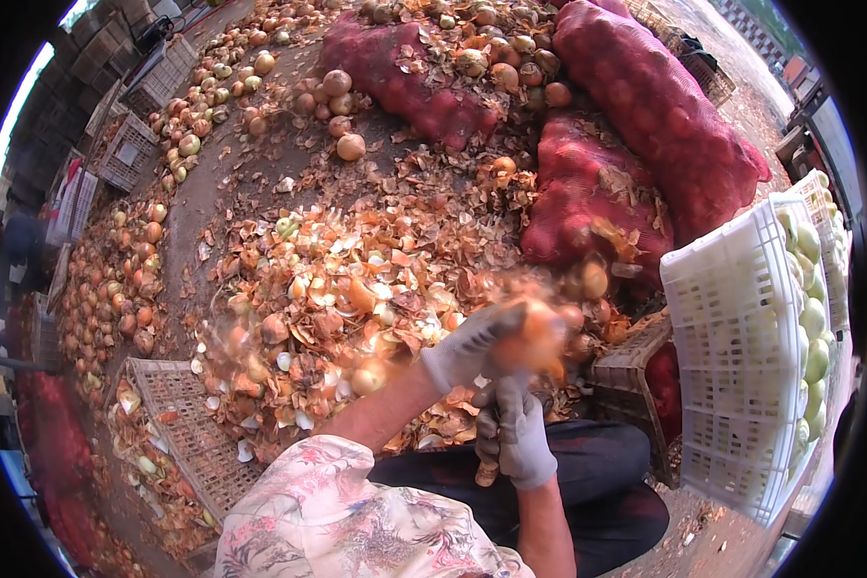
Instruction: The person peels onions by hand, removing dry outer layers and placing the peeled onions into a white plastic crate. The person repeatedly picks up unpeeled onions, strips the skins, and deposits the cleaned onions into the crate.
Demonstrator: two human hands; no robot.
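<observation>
My left hand (pixel 469 348), in a white knit glove with a dark palm coating, grips an orange-skinned onion (pixel 544 334). Motion blurs the onion. Just below, my right hand (pixel 514 430), gloved the same way, is closed around a wooden-handled tool (pixel 486 474); the handle's butt sticks out under the fist. I cannot make out the tool's working end. Both hands are in front of my bent legs in dark trousers (pixel 592 462). A heap of onion skins (pixel 361 289), with some whole onions and pale pieces in it, spreads before and left of the hands.
Red mesh sacks (pixel 657 115) of onions lie ahead and right. At my right stands a white plastic crate (pixel 730 361) of peeled onions, beside a brown crate (pixel 625 368). A tilted crate (pixel 188 419) is at my left. Loose onions (pixel 115 289) line the floor farther left.
</observation>
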